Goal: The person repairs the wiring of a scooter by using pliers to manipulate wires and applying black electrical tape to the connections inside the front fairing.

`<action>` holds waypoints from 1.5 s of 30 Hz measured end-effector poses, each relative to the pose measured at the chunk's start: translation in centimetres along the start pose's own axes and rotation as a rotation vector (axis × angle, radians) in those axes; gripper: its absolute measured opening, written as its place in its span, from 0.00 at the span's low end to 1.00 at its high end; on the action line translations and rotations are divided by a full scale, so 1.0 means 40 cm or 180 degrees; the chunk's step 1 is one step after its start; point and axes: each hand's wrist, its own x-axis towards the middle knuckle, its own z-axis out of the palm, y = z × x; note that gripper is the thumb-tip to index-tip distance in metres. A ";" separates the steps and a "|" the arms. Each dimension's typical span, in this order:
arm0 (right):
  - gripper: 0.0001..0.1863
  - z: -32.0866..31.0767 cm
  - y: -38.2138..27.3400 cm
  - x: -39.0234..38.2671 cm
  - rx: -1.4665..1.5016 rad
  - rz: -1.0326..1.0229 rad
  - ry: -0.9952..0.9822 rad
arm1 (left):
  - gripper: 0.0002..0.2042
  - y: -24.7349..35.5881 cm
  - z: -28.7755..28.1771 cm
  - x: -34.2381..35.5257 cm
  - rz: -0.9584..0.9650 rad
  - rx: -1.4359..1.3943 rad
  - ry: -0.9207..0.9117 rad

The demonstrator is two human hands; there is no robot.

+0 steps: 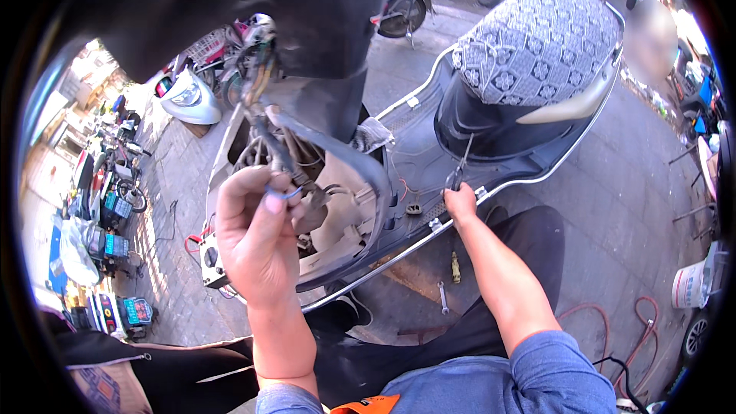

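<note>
Left hand [257, 234]: my grip pinches a blue wire [282, 193].
Right hand [460, 203]: my grip closes around pliers [458, 171] on the scooter [498, 146].

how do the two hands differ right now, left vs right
The left hand is raised near the camera, fingers curled, pinching a thin blue wire; the right hand reaches farther out and low, on the scooter's footboard at a slim tool. The left looks larger, being closer. Both are bare.
</note>
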 end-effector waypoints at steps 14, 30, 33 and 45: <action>0.14 -0.443 -0.425 -0.626 -0.0025 -0.2738 -0.0069 | 0.06 0.095 -0.014 0.079 -0.0242 0.0249 -0.0199; 0.32 -0.314 -0.815 -0.902 -0.2872 -0.3789 0.0742 | 0.06 0.069 -0.034 0.054 -0.0214 -0.0809 -0.0474; 0.32 -0.315 -0.815 -0.912 -0.2932 -0.3748 0.0776 | 0.06 0.078 -0.036 0.055 -0.0352 -0.0937 -0.0400; 0.26 -0.334 -0.822 -0.903 -0.3427 -0.3966 0.1232 | 0.05 0.052 -0.045 0.064 -0.0449 -0.0360 -0.0778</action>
